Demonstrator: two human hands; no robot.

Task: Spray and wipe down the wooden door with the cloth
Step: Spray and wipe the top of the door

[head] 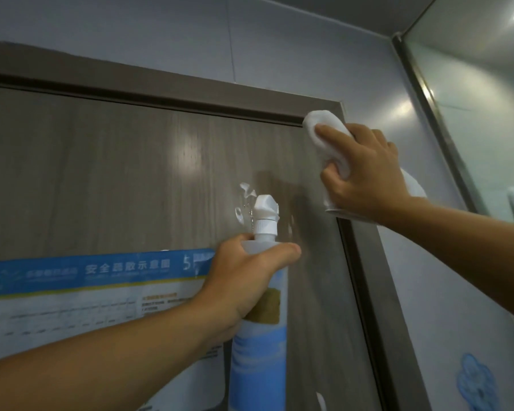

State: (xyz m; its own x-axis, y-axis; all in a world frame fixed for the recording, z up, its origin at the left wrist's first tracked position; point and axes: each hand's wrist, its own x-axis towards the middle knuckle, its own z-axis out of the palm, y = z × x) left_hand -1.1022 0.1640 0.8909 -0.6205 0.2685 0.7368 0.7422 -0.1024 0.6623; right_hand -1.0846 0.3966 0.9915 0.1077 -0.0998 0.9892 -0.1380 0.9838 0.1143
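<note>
The grey-brown wooden door (116,173) fills the left and middle of the head view. My right hand (365,170) presses a white cloth (316,123) against the door's top right corner, just under the frame. My left hand (250,277) is wrapped around the neck of a white and blue spray bottle (260,345), held upright close to the door. Its white nozzle (266,213) points at the door. Streaks of white foam (244,200) cling to the wood just left of the nozzle.
A blue and white printed notice (86,292) is stuck on the door's lower left. The darker door frame (365,262) runs along the top and right. Pale wall panels (442,292) lie to the right, with a blue sticker (475,381) low down and a glass partition (472,69) beyond.
</note>
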